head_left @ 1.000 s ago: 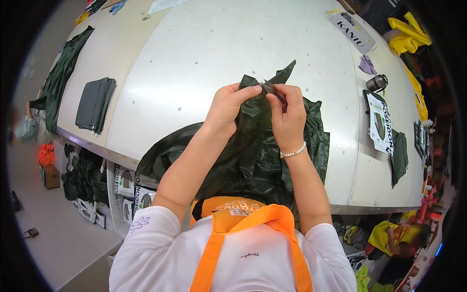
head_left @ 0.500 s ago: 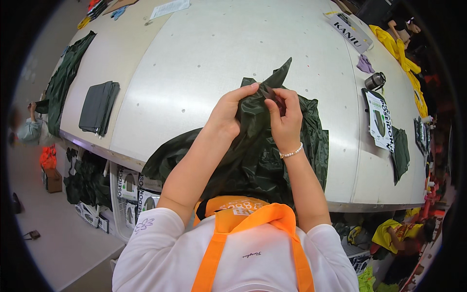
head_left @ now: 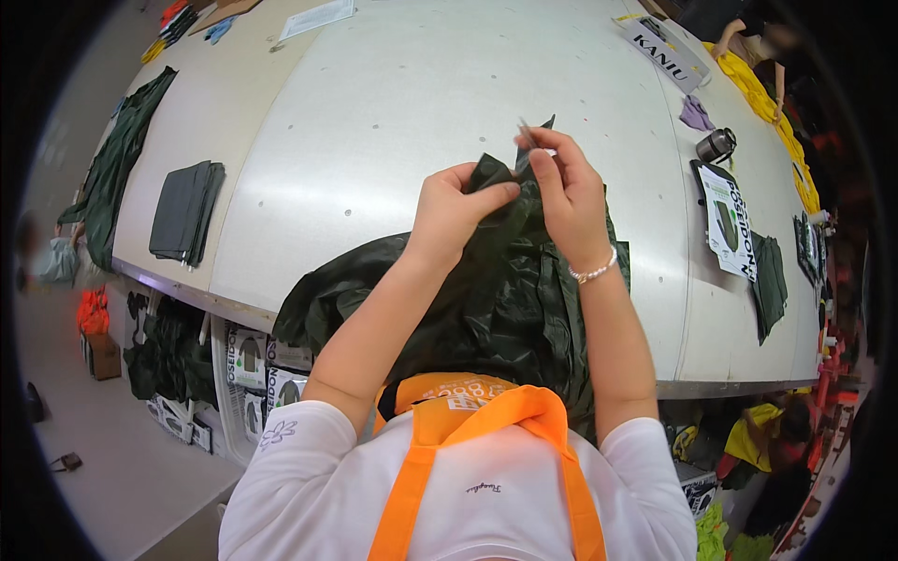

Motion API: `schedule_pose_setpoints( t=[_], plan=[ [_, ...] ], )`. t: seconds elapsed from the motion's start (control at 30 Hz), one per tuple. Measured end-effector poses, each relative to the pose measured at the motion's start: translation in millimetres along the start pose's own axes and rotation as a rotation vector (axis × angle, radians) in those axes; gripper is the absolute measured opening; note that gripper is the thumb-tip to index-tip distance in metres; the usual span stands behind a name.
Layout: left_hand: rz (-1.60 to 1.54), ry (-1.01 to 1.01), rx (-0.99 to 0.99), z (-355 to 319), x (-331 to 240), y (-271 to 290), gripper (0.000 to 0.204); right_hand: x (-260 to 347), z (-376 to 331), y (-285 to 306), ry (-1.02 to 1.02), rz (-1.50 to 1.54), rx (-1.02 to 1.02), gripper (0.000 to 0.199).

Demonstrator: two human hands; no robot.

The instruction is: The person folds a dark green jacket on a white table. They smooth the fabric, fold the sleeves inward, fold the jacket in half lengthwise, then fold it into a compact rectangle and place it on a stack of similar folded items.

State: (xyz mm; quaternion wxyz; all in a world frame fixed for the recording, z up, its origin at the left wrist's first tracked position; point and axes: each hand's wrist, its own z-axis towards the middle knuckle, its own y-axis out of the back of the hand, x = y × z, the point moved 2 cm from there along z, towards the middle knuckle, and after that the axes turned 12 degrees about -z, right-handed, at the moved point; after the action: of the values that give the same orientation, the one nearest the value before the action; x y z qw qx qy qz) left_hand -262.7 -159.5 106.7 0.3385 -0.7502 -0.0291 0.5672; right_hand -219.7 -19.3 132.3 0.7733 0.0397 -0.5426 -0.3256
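Note:
A dark green, shiny waterproof garment [head_left: 468, 299] lies bunched against my body and over the table's near edge. My left hand [head_left: 449, 206] is closed, pinching a gathered fold of it between thumb and fingers. Just to the right, my right hand [head_left: 566, 192] is closed around small thread snips [head_left: 528, 134], whose thin pointed blades stick out past the fingertips and are blurred. A peak of the dark green fabric rises behind those blades. The snips' handles are hidden in my right palm.
The pale worktable [head_left: 374, 122] holds a folded dark green stack [head_left: 187, 210] at left, and a flask [head_left: 716, 145] and printed packages [head_left: 725, 220] at right. Shelves beneath hold more dark fabric [head_left: 173, 351]. Other people work at the far left and right, one with yellow cloth [head_left: 753, 93].
My right hand has lifted slightly up and right, bringing the snips away from the fabric. My left hand has shifted its pinch on the garment, and the upright peak has sunk partly from view.

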Motion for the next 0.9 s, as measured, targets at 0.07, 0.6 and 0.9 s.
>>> schedule_pose_setpoints(
  t=[0.07, 0.6, 0.9],
  plan=[
    [0.452, -0.277, -0.054, -5.6, -3.3, -0.9, 0.013, -1.1, -1.3, 8.8, -0.118, -0.004, 0.084, 0.022],
    [0.959, -1.223, 0.047, -18.8, 12.4, -7.0, 0.029, 29.6, -41.1, 38.5, -0.024, -0.607, 0.085, 0.022],
    [0.961, -1.232, 0.043, -17.9, 18.1, -7.5, 0.031, 27.3, -41.6, 36.1, 0.015, -0.693, 0.093, 0.018]
  ],
)
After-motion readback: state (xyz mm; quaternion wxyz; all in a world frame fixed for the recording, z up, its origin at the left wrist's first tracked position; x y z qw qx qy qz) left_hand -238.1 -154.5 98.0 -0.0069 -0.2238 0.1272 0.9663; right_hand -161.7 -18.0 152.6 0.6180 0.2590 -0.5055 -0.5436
